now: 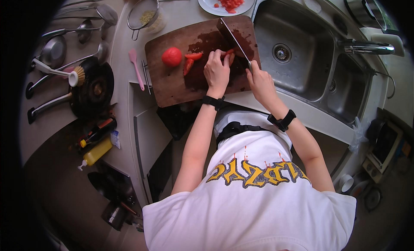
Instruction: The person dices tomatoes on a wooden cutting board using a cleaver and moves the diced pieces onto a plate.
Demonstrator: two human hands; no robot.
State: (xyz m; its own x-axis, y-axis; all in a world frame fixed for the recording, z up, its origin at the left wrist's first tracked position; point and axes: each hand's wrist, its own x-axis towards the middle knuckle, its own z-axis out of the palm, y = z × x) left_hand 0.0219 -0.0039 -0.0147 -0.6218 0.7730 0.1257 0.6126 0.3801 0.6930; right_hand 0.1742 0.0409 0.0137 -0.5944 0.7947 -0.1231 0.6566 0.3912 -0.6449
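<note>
My right hand (260, 81) grips the handle of a kitchen cleaver (235, 39), whose blade slants up over the right part of a wooden cutting board (158, 86). Fingertips of my left hand (217, 70) hold a tomato piece (230, 52) against the board, just left of the blade. Left of that hand lie two tomato wedges (188, 66), and beyond them a larger red tomato (171, 57). Dark wet patches cover much of the board. Chopped tomato (230, 1) is heaped on a white plate (207, 6) past the board's far edge.
A steel double sink (297, 57) with a faucet (367, 47) adjoins the board on the right. At the left are a pink spatula (136, 70), a strainer (143, 15) over a container, hanging ladles and a dark pan (92, 89). A yellow bottle (97, 152) stands lower left.
</note>
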